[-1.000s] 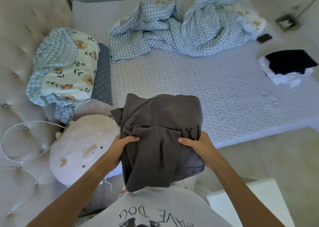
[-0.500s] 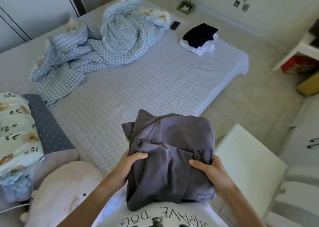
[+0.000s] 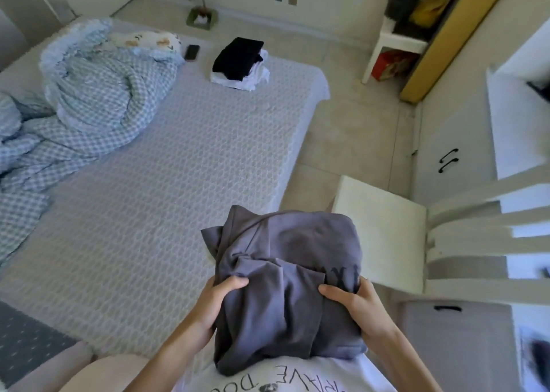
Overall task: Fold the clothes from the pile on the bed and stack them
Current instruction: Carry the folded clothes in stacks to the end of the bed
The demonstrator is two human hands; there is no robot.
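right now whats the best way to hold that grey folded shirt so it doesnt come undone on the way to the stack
Grip the grey folded shirt at its two side edges, coming from the near end, as the left hand and right hand do now: thumbs on top, pinning the loose flaps. Those flaps overlap in the middle, so side pressure likely keeps them shut until it reaches the stack.

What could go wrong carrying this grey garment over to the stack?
1. The grey garment is only loosely folded; a flap sticks out at its far left, so it may unfold in transit.
2. The left hand and right hand grip only its near edge; the far part could sag.
3. The black-topped stack sits near the bed corner; adding weight may tip it.
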